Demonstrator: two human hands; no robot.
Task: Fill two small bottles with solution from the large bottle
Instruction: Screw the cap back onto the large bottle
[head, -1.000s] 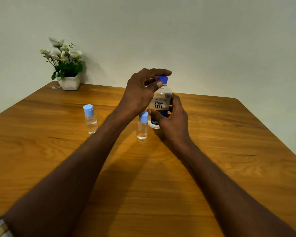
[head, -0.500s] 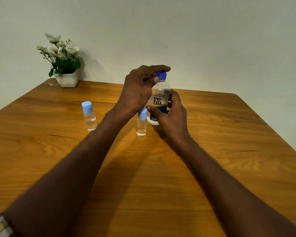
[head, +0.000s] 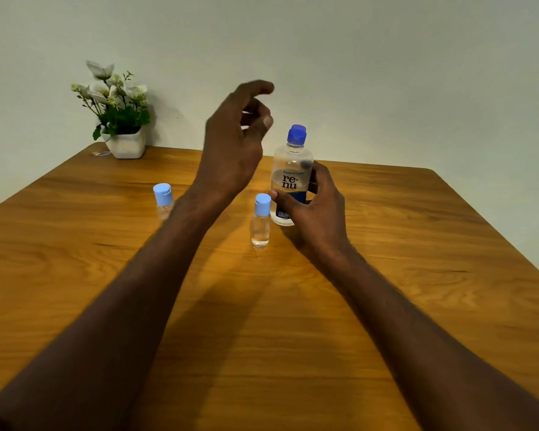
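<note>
Barely begun: the right hand (head: 316, 206) grips the large bottle (head: 290, 178) upright mid-table, seemingly still capped, the left hand (head: 234, 144) hovers loosely curled and empty beside it, and both small bottles (head: 261, 220) (head: 163, 200) stand capped to its left.

Right hand (head: 313, 209) grips the bottle (head: 291, 178) low, thumb in front, fingers behind. Left hand (head: 234, 147) hangs raised at its 10 o'clock, fingers loosely curled, holding nothing. Both forearms reach forward.
</note>
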